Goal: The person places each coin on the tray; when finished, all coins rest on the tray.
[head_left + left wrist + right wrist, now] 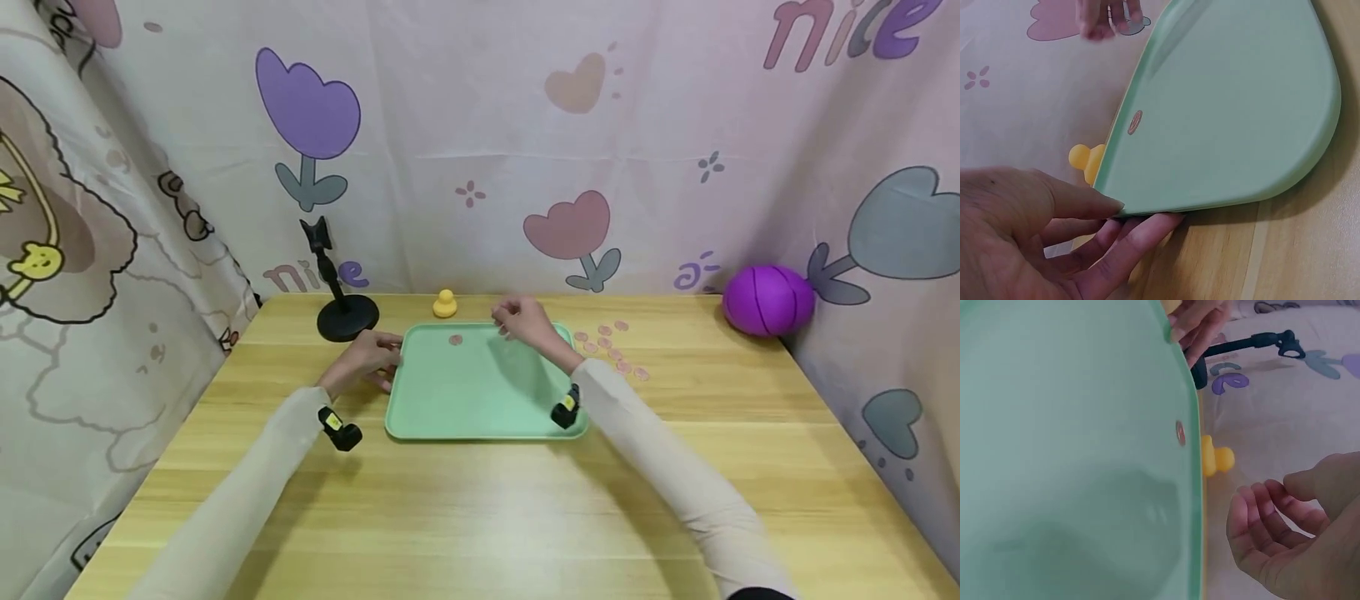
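A green tray lies flat on the wooden table. At its left edge my left hand grips the rim, thumb on top and fingers curled beneath, as the left wrist view shows. One small copper-coloured disc, like a coin, lies on the tray near its back edge. My right hand hovers over the back edge, right of that disc. Its fingers are loosely bent, the thumb near the index fingertip, and nothing shows between them.
Several similar discs lie scattered on the table right of the tray. A yellow rubber duck stands behind the tray. At the back left is a black stand; a purple ball sits at the back right. Patterned curtain borders the table.
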Motion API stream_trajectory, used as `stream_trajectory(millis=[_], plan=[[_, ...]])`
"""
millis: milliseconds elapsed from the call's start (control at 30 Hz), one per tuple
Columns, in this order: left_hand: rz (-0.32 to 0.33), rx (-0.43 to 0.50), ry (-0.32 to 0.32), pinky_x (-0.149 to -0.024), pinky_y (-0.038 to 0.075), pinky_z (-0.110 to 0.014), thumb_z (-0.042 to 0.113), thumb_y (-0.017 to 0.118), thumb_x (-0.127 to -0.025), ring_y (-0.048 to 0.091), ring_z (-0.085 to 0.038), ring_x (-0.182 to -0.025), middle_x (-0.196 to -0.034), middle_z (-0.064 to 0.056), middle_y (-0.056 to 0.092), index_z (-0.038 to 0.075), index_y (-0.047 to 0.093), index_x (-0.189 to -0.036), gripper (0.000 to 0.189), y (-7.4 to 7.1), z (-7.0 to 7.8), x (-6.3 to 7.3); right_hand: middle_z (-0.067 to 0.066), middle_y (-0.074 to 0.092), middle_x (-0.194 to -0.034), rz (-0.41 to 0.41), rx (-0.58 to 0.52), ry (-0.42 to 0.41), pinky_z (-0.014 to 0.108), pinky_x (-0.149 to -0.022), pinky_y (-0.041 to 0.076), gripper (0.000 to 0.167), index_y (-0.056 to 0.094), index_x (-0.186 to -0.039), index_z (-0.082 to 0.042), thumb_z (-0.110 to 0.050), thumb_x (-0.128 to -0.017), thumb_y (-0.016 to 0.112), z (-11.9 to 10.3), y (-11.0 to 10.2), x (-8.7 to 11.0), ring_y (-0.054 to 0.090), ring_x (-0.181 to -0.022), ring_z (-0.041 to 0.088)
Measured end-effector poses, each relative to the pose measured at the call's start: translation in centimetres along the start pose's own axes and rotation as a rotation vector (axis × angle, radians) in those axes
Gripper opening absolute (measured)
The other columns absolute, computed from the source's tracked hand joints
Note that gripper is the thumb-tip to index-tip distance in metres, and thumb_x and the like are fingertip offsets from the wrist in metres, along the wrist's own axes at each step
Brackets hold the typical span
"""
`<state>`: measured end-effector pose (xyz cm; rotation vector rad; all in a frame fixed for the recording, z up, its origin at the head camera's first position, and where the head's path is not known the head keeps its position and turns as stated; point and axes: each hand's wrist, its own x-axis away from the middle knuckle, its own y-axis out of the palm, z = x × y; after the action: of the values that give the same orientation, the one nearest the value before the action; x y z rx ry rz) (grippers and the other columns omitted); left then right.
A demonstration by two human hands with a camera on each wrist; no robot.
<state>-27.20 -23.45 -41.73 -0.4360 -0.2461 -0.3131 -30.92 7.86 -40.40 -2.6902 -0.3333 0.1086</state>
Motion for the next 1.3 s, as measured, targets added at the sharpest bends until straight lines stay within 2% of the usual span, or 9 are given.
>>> stream_trajectory(millis=[133, 267, 333, 533, 600, 733, 867, 1067, 1300], plan=[[0.022, -0.018, 0.016, -0.064, 0.066, -0.032, 0.001, 0.055, -0.101, 0.063, -0.02, -0.083, -0.108, -0.02, 0.06, -0.009, 0.043, -0.154, 0.055, -0.3, 0.0, 0.3, 0.033, 0.065, -0.11, 0.007, 0.012, -0.045, 0.043, -0.076, 0.066, 0.023, 0.068, -0.112, 0.007, -0.012, -0.109, 0.056, 0.7, -2.4, 1.7, 0.069, -0.095, 0.042], [0.029, -0.034, -0.003, -0.066, 0.066, -0.033, 0.002, 0.055, -0.102, 0.065, -0.021, -0.085, -0.114, -0.021, 0.061, -0.009, 0.043, -0.155, 0.055, -0.4, -0.1, 0.3, 0.035, 0.064, -0.105, 0.034, 0.028, -0.054, 0.046, -0.074, 0.066, 0.022, 0.065, -0.112, 0.011, -0.008, -0.108, 0.055, 2.5, -4.9, 2.9, 0.067, -0.095, 0.048], [0.027, -0.05, -0.011, -0.067, 0.066, -0.034, 0.003, 0.055, -0.102, 0.065, -0.02, -0.085, -0.113, -0.021, 0.061, -0.008, 0.043, -0.155, 0.055, -0.2, -0.1, 0.2, 0.032, 0.065, -0.103, 0.055, 0.111, -0.073, 0.043, -0.071, 0.066, 0.022, 0.065, -0.113, 0.011, -0.008, -0.109, 0.053, 3.5, -6.4, 3.6, 0.067, -0.09, 0.045], [0.049, -0.093, -0.013, -0.063, 0.065, -0.032, 0.0, 0.054, -0.1, 0.062, -0.02, -0.082, -0.104, -0.018, 0.06, -0.009, 0.043, -0.154, 0.055, 0.4, 0.0, -0.1, 0.024, 0.069, -0.105, 0.124, 0.427, -0.116, 0.039, -0.078, 0.06, 0.022, 0.068, -0.114, 0.01, -0.006, -0.107, 0.054, 6.0, -11.4, 4.6, 0.065, -0.09, 0.032], [0.05, -0.094, -0.015, -0.063, 0.065, -0.032, 0.0, 0.054, -0.101, 0.061, -0.021, -0.083, -0.105, -0.017, 0.059, -0.009, 0.043, -0.154, 0.055, 0.5, 0.2, -0.2, 0.024, 0.069, -0.106, 0.14, 0.469, -0.107, 0.044, -0.083, 0.06, 0.02, 0.067, -0.113, 0.01, -0.004, -0.106, 0.055, 6.9, -13.0, 4.6, 0.064, -0.094, 0.033], [0.044, -0.085, -0.02, -0.063, 0.065, -0.031, 0.001, 0.054, -0.101, 0.061, -0.02, -0.083, -0.105, -0.017, 0.059, -0.008, 0.043, -0.154, 0.055, 0.7, 0.4, -0.5, 0.026, 0.066, -0.112, 0.173, 0.465, -0.037, 0.052, -0.091, 0.057, 0.02, 0.064, -0.114, 0.009, -0.004, -0.106, 0.052, 8.6, -15.5, 4.6, 0.063, -0.104, 0.04], [0.045, -0.061, 0.005, -0.061, 0.064, -0.03, 0.0, 0.056, -0.1, 0.063, -0.021, -0.084, -0.108, -0.018, 0.06, -0.009, 0.045, -0.153, 0.056, 0.6, 0.4, -0.7, 0.031, 0.065, -0.117, 0.193, 0.44, 0.01, 0.054, -0.094, 0.056, 0.021, 0.062, -0.118, 0.011, -0.005, -0.105, 0.054, 9.8, -16.5, 4.4, 0.063, -0.11, 0.044], [0.04, -0.068, 0.004, -0.062, 0.064, -0.03, 0.002, 0.055, -0.1, 0.064, -0.02, -0.083, -0.109, -0.019, 0.061, -0.009, 0.043, -0.154, 0.056, 0.4, 0.3, -0.5, 0.037, 0.061, -0.125, 0.151, 0.373, 0.068, 0.057, -0.102, 0.054, 0.038, 0.056, -0.13, 0.015, -0.012, -0.104, 0.064, 11.1, -16.6, 4.0, 0.06, -0.116, 0.048], [0.039, -0.078, 0.003, -0.062, 0.064, -0.031, 0.001, 0.055, -0.101, 0.066, -0.019, -0.085, -0.112, -0.022, 0.063, -0.009, 0.042, -0.154, 0.056, 0.8, 0.3, -0.8, 0.035, 0.06, -0.126, 0.179, 0.347, 0.088, 0.057, -0.105, 0.051, 0.034, 0.059, -0.125, 0.011, -0.013, -0.103, 0.067, 12.4, -16.8, 3.8, 0.058, -0.118, 0.047]])
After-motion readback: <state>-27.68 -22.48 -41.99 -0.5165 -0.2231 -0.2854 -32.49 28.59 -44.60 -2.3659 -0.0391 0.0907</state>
